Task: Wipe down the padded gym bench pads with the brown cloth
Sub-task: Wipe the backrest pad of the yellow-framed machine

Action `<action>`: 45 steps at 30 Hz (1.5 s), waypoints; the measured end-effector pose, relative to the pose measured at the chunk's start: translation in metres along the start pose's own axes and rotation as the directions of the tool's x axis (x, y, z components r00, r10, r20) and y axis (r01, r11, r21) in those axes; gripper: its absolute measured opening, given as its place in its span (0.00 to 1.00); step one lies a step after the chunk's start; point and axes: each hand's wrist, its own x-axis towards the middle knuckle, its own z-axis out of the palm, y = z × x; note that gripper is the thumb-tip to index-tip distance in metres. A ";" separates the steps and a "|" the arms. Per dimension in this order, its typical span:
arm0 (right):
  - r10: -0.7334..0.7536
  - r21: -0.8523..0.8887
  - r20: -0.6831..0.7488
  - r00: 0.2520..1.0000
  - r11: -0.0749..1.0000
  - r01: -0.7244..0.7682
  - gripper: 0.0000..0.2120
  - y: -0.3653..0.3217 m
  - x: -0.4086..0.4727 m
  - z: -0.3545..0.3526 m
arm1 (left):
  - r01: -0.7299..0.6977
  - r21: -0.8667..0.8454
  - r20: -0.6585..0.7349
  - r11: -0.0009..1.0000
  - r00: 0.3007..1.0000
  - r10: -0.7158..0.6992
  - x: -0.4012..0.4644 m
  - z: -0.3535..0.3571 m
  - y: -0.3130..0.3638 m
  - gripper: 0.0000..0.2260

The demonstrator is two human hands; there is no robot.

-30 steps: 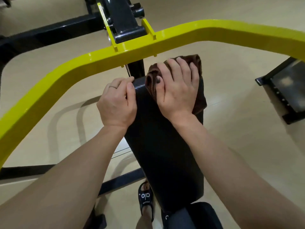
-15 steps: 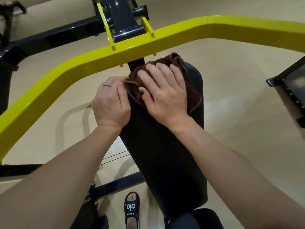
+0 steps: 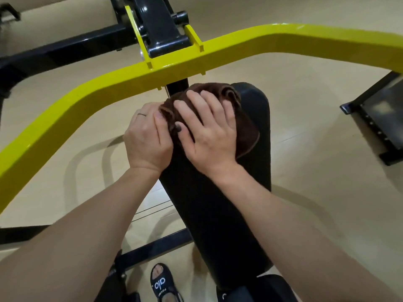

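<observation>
The left hand (image 3: 148, 138) sits on the near-left edge of the black pad (image 3: 218, 203), fingers curled over that edge and gripping it, its fingertips just touching the bunched brown cloth (image 3: 246, 131). A moment ago this hand held the same edge with clear pad between it and the cloth; now the cloth has come across to meet it.

The right hand (image 3: 209, 134) lies spread flat on top of the cloth, fingers straight and apart, pressing it down onto the upper end of the pad, just below the yellow bar (image 3: 87, 99). A second back the cloth sat toward the pad's far-right corner, which is now bare, so the stroke has run right to left across the top.

That suggests the upper band is nearly covered; the long lower stretch toward the seat pad (image 3: 257, 288) probably remains, though whether it is clean cannot be judged from this angle.
</observation>
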 end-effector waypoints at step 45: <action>0.215 0.028 0.049 0.975 0.976 -0.217 0.27 -0.071 -0.113 0.034 | 0.170 -0.366 0.242 0.915 0.967 -0.083 0.006 -0.009 -0.018 0.21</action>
